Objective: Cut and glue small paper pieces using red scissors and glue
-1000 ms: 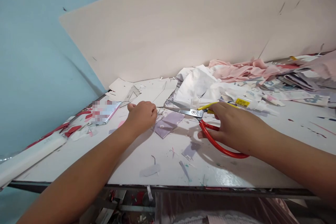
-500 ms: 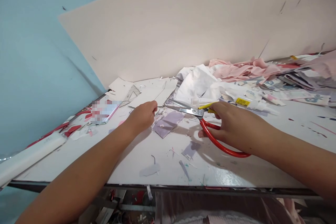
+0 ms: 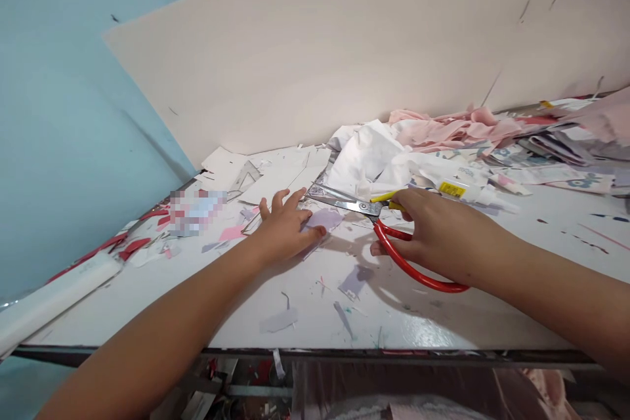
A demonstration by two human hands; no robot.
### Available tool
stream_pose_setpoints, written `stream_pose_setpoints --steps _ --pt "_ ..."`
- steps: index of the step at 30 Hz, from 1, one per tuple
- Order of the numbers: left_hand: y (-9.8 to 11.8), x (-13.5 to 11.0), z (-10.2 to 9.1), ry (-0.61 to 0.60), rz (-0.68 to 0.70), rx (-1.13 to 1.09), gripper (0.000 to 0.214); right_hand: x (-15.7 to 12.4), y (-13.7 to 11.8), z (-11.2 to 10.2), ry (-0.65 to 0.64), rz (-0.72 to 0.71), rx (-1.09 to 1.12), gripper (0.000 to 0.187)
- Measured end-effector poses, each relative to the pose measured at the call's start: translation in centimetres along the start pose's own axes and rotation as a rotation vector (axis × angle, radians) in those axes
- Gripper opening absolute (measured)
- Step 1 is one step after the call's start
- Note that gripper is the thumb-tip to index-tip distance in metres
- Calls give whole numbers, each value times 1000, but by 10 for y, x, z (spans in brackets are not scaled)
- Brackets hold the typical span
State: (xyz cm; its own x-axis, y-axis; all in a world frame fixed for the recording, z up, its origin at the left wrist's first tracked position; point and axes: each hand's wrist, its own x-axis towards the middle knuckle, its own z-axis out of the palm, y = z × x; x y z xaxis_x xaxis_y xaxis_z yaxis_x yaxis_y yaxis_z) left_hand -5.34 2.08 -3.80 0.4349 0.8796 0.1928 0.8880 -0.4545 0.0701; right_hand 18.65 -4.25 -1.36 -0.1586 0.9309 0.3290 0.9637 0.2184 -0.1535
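Note:
My left hand [image 3: 284, 230] lies flat with its fingers spread on a pale lilac piece of paper [image 3: 322, 220] on the white table [image 3: 492, 315]. My right hand [image 3: 438, 233] is wrapped round the red handles of a large pair of scissors [image 3: 378, 226]. The steel blades point left toward my left hand and are slightly apart. A yellow pencil [image 3: 386, 197] lies just behind the scissors' pivot.
White paper sheets and a clear set square [image 3: 246, 177] lie behind my left hand. A heap of white and pink cloth [image 3: 433, 134] fills the back right, with a glue tube [image 3: 467, 191]. A pale board [image 3: 344, 46] stands behind. Small scraps litter the table.
My left hand was closed in a pinch near the blade tips; now it has opened and lies flat on the lilac paper. The scissors hand has barely moved.

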Motion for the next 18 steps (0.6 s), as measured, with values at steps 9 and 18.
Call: stream_pose_setpoints --steps 9,18 --pt "6 3 -6 176 -96 -155 18 0 0 -1 3 0 17 45" --pt "-11 -2 -31 256 -276 -530 24 1 -2 -2 35 -6 51 45"
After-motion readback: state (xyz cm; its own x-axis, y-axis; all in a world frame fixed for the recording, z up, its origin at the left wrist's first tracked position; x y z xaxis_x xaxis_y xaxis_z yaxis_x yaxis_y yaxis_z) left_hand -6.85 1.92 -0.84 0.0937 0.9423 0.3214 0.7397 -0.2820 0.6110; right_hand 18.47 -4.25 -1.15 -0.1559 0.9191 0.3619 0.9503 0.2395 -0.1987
